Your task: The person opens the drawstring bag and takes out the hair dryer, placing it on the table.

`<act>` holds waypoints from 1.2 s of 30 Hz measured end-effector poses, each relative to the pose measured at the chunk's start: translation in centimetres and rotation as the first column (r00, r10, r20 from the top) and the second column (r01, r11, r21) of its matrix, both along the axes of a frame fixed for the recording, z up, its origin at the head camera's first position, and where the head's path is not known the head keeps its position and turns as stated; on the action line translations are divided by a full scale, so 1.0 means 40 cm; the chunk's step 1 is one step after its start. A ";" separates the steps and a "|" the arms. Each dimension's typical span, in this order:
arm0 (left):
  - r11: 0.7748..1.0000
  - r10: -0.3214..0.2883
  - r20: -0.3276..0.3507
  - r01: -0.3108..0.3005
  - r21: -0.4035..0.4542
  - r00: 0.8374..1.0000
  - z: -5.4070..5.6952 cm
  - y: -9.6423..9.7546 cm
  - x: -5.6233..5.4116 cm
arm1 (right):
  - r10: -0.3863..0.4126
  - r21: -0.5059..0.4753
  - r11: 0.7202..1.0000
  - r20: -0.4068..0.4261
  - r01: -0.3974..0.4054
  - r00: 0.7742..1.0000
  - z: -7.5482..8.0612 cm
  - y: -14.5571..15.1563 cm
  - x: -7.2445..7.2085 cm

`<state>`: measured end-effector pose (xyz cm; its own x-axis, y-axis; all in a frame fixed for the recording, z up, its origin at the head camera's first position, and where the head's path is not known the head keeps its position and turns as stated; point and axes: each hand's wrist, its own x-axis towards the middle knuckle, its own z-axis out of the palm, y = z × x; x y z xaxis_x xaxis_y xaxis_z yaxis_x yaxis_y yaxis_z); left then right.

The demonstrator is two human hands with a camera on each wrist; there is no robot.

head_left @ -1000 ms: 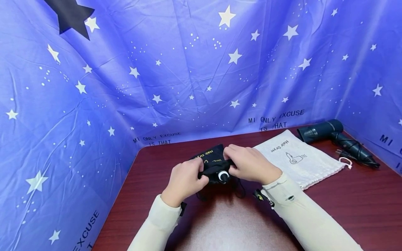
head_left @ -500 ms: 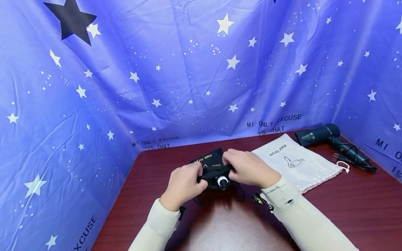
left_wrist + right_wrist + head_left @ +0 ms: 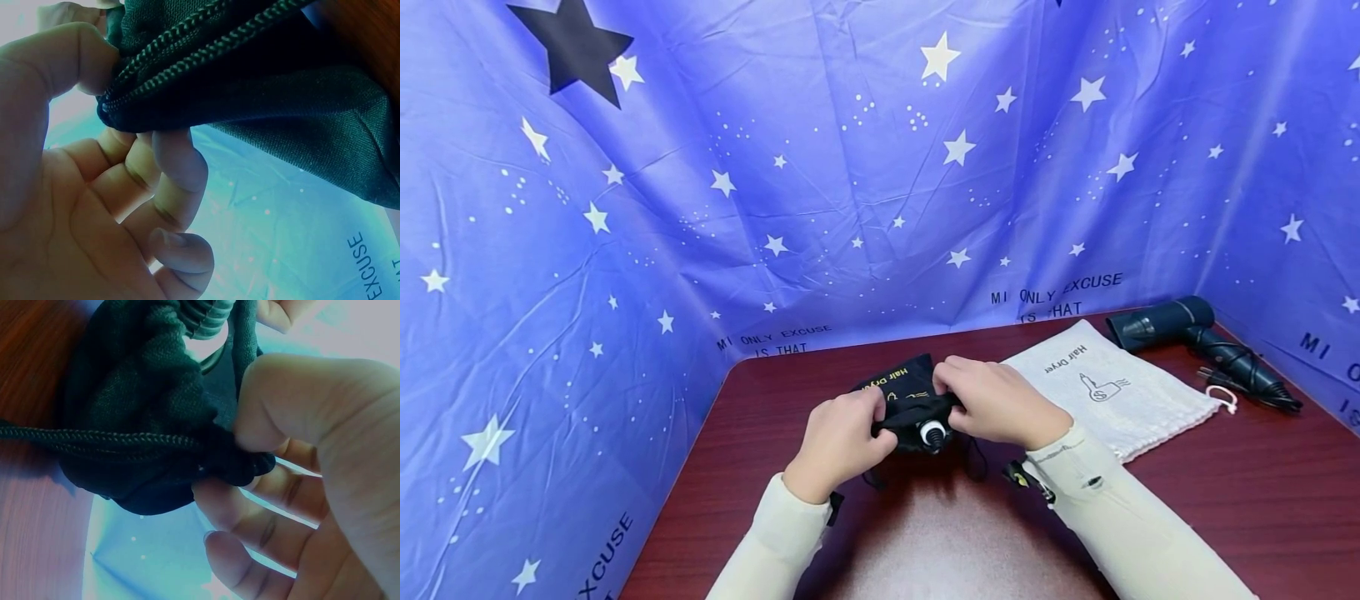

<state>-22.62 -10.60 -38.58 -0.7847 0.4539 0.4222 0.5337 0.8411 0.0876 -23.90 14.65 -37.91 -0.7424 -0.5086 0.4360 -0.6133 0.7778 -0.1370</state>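
Observation:
A black drawstring bag (image 3: 908, 375) with yellow "Hair Dryer" lettering lies on the table between my hands, its mouth towards me. My left hand (image 3: 842, 435) pinches the left corner of the mouth between thumb and fingers. At the opposite corner, my right hand (image 3: 1006, 403) pinches the gathered cloth. From the mouth sticks a white-ringed end with a ribbed black cord sleeve (image 3: 933, 436); the bag hides the rest of that thing. A twisted drawcord (image 3: 125, 439) runs out of the bag in the right wrist view. The left wrist view shows two cord strands (image 3: 206, 47) along the fabric.
Beyond my right hand, a white "Hair Dryer" drawstring bag (image 3: 1105, 392) lies flat. Behind it at the far right rests a dark hair dryer (image 3: 1165, 323) with its cord wound round the handle. A blue star-printed curtain (image 3: 850, 183) borders the table (image 3: 760, 400).
The head view has tilted, so the scene sits slightly lower in it. Both hands keep their hold on the bag's mouth, with hardly any visible movement.

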 end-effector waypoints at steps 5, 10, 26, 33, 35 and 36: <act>1.000 -0.002 0.004 0.002 -0.003 1.000 0.001 0.000 0.000 | -0.002 0.004 1.000 0.005 0.002 1.000 0.000 0.001 -0.001; 1.000 0.001 0.005 -0.001 -0.008 1.000 0.000 0.000 -0.001 | -0.004 0.012 1.000 0.006 0.004 1.000 0.000 0.001 -0.001; 1.000 -0.011 0.006 0.011 -0.011 1.000 -0.004 -0.002 -0.004 | -0.028 0.031 0.999 0.019 0.027 0.999 -0.009 0.003 -0.007; 1.000 -0.013 -0.005 0.013 -0.008 1.000 -0.005 -0.001 -0.003 | -0.055 0.051 0.997 0.028 0.053 0.998 -0.013 -0.010 -0.007; 1.000 -0.014 -0.009 0.014 -0.005 1.000 -0.005 0.000 -0.003 | -0.063 0.056 0.997 0.030 0.061 0.998 -0.016 -0.013 -0.008; 1.000 -0.014 -0.010 0.014 -0.004 1.000 -0.005 0.001 -0.004 | -0.066 0.054 0.996 0.028 0.065 0.997 -0.018 -0.015 -0.009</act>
<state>-22.77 -10.58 -38.78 -0.7739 0.4663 0.4284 0.5462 0.8339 0.0789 -24.27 14.04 -38.64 -0.7874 -0.4804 0.3864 -0.5570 0.8230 -0.1118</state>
